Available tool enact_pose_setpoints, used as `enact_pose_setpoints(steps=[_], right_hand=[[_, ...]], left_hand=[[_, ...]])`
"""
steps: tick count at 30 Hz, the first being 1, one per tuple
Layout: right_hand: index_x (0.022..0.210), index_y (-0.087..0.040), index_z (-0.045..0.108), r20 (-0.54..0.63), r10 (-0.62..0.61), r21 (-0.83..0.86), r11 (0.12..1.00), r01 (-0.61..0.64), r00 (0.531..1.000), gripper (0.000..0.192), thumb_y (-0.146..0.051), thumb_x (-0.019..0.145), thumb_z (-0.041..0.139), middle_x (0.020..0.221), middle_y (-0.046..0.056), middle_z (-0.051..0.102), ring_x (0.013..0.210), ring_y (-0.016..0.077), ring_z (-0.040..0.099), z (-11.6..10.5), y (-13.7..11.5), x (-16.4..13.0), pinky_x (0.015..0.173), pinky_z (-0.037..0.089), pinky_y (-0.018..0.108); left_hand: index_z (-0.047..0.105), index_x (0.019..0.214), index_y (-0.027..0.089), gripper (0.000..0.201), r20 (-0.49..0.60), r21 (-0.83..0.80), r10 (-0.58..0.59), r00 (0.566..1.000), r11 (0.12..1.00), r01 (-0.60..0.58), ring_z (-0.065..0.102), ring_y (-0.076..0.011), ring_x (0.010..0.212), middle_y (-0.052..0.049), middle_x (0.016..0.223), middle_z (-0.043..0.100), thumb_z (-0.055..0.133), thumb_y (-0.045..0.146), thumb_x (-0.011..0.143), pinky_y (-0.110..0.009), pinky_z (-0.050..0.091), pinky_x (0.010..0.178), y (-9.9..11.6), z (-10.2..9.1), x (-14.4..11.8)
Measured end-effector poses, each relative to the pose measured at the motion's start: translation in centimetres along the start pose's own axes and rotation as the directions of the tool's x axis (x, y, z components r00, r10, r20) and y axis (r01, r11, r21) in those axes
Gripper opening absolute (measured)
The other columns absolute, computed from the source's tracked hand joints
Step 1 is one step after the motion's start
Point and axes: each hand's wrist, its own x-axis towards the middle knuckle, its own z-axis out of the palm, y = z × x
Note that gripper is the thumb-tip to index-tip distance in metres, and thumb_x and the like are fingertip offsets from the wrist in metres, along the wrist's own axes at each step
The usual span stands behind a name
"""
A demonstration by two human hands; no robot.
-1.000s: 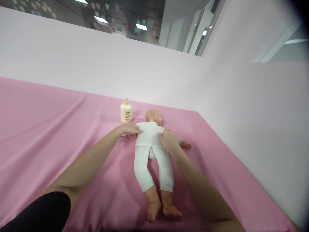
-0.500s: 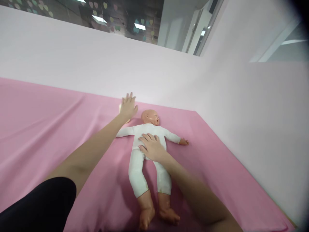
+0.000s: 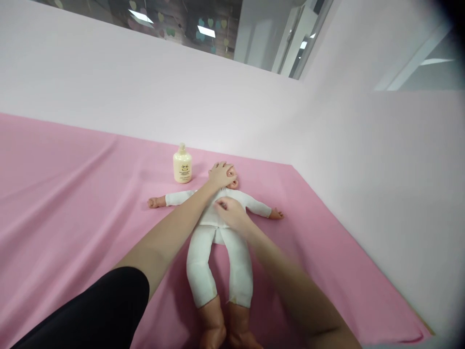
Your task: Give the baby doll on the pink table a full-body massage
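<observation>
A baby doll (image 3: pixel 238 266) in a white suit lies on its back with its arms spread out. My left hand (image 3: pixel 221 175) rests over the side of the doll's head, fingers stretched out, covering much of it. Over the doll's chest, my right hand (image 3: pixel 234 213) has its fingers curled in; what they hold, if anything, is hidden. A cream-coloured bottle (image 3: pixel 182 167) with dark print stands upright to the left of the doll's head, apart from both hands.
A pink sheet (image 3: pixel 94 194) with folds on its left side covers the surface under the doll. White walls (image 3: pixel 145 92) rise behind and to the right. Above the back wall is a window (image 3: pixel 203 24).
My left hand has come away from the bottle, rightward onto the doll's head, so the bottle now shows. My right hand, flat on the doll's belly before, has curled and shifted up the chest.
</observation>
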Motion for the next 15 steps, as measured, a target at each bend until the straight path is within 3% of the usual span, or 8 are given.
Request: enact_pose_setpoints(steps=[2,5,10,15], right_hand=[[0.112,-0.018,0.058,-0.224,0.053,0.083,0.996,-0.035,0.973,0.031,-0.03,0.089,0.042,0.112,0.009,0.062,0.102,0.0211,0.058,-0.6,1.3,1.7,0.09,0.046,0.033],[0.129,-0.014,0.047,-0.393,-0.015,0.091,0.994,0.055,0.919,0.045,-0.03,0.087,0.043,0.132,0.013,0.05,0.127,0.0207,0.043,-1.1,2.9,5.0,0.108,0.033,0.035],[0.135,-0.019,0.044,-0.304,0.037,0.199,0.98,0.026,0.952,0.049,-0.039,0.092,0.035,0.145,0.009,0.039,0.14,0.0187,0.026,-0.5,5.2,10.9,0.115,0.022,0.04],[0.135,-0.018,0.045,-0.36,0.016,0.341,0.933,0.115,0.933,0.058,-0.053,0.092,0.029,0.146,0.008,0.04,0.137,0.0143,0.032,1.3,8.1,14.1,0.116,0.02,0.035]], left_hand=[[0.054,0.127,0.019,0.052,-0.031,-0.104,0.024,0.999,0.994,-0.027,0.036,-0.0302,0.13,-0.013,0.137,0.046,0.058,0.039,0.08,-0.045,0.027,0.11,-1.3,-0.2,-0.4],[0.047,0.134,0.012,0.053,-0.087,-0.259,0.054,0.995,0.963,-0.075,0.036,-0.024,0.133,-0.016,0.139,0.043,0.046,0.038,0.087,-0.037,0.025,0.113,-3.1,-0.2,-1.1],[0.051,0.13,0.018,0.044,-0.132,-0.349,0.168,0.977,0.914,-0.204,0.031,-0.0194,0.137,-0.01,0.144,0.041,0.036,0.033,0.092,-0.038,0.02,0.115,-4.2,0.1,-1.7],[0.053,0.127,0.017,0.041,-0.179,-0.437,0.117,0.977,0.88,-0.186,0.035,-0.0164,0.135,-0.01,0.145,0.041,0.037,0.029,0.091,-0.035,0.022,0.115,-5.2,0.3,-1.4]])
